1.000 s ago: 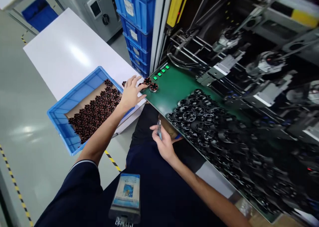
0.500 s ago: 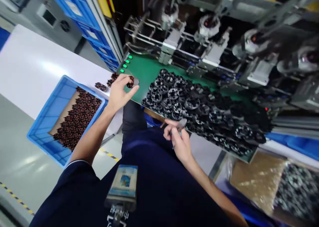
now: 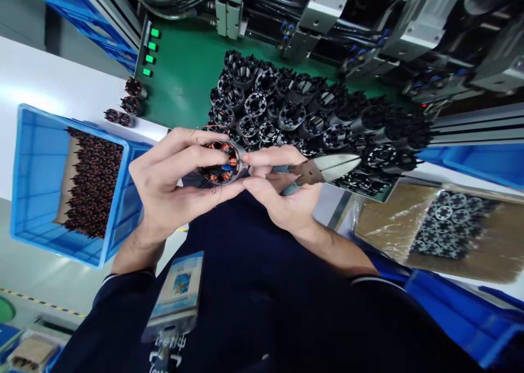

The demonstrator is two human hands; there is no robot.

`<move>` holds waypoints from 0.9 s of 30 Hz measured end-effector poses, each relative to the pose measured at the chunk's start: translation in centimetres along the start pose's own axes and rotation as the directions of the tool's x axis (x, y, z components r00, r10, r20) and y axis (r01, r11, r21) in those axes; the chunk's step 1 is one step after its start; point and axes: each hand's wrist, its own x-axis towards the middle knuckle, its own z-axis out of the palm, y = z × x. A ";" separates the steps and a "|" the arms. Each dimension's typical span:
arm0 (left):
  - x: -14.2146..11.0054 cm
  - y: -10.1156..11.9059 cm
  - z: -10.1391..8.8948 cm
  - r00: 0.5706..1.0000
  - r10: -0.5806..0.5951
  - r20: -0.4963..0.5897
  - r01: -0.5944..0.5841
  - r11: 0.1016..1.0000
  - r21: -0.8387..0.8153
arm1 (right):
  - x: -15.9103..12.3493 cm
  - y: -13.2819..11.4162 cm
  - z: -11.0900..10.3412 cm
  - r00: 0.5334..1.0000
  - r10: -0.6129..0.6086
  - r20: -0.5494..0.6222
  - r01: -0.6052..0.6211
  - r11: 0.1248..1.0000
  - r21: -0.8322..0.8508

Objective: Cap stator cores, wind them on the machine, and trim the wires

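Observation:
My left hand (image 3: 167, 179) is closed around a motor stator (image 3: 238, 168), a metal ring with copper windings inside. Thin loose wire ends stick out from its left side. In my right hand (image 3: 286, 190) is a pair of cutting pliers (image 3: 315, 171), the metal jaws pointing right, away from the stator. The right thumb and fingertips touch the stator's right edge. Both hands meet in front of my chest, by the near edge of the green bench (image 3: 180, 84). Behind them lie many black stator cores (image 3: 292, 114) without copper showing.
Several wound stators (image 3: 131, 106) stand at the bench's left end. A blue crate (image 3: 20, 187) at left holds rows of wound stators. Metal machine fixtures (image 3: 323, 7) line the back. At right, bare cores (image 3: 446, 220) lie on brown cardboard (image 3: 385, 215).
My left hand has brought the stator from the bench's left end to my right hand, and the two now meet. The pliers have turned to point right. The view has moved closer.

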 end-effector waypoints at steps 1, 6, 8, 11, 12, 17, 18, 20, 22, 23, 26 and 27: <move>-0.1 -0.1 0.1 1.000 -0.007 0.002 0.007 1.000 0.015 | -0.1 0.1 -0.1 0.999 0.028 -0.016 -0.027 1.000 0.012; -0.1 0.0 0.9 0.999 -0.007 -0.032 0.009 0.998 0.066 | -0.4 0.4 -0.3 0.990 0.123 -0.066 -0.123 0.992 -0.004; -0.1 -0.1 1.2 0.996 -0.076 0.050 0.078 0.996 -0.038 | -0.4 0.3 -0.4 0.990 0.110 -0.083 -0.115 0.992 -0.047; -0.6 -0.3 1.5 0.964 -0.160 0.210 0.208 0.951 -0.227 | -0.4 0.0 -0.6 0.990 0.102 -0.095 -0.111 0.989 -0.101; -0.8 -0.3 1.5 0.959 -0.168 0.228 0.225 0.940 -0.255 | -0.4 0.0 -0.6 0.990 0.101 -0.094 -0.110 0.988 -0.106; -1.6 -0.4 1.8 0.983 -0.166 0.076 0.178 0.964 -0.195 | -1.0 -0.2 -0.4 0.997 0.042 -0.067 -0.042 0.999 0.006; -1.7 -0.3 1.9 0.985 -0.165 0.047 0.171 0.968 -0.184 | -1.1 -0.2 -0.4 0.996 0.072 -0.048 -0.071 0.997 0.008; -1.9 -0.3 2.1 0.987 -0.160 0.004 0.159 0.973 -0.165 | -1.5 -0.2 -0.3 0.991 0.134 -0.027 -0.135 0.991 -0.023; -2.0 -0.2 2.2 0.990 -0.141 -0.032 0.136 0.983 -0.127 | -1.6 -0.2 -0.3 0.993 0.113 -0.041 -0.115 0.993 -0.042; -2.0 -0.2 2.3 0.993 -0.109 -0.050 0.103 0.989 -0.107 | -1.7 -0.1 -0.2 0.996 0.067 -0.058 -0.070 0.997 -0.039; -2.1 0.0 2.3 0.998 -0.008 -0.068 0.005 0.999 -0.049 | -1.6 0.1 -0.1 0.998 0.013 -0.062 -0.018 0.997 -0.069; -2.1 0.1 2.3 0.998 0.006 -0.056 -0.008 0.999 -0.032 | -1.6 0.2 -0.1 0.998 0.023 -0.058 -0.028 0.996 -0.086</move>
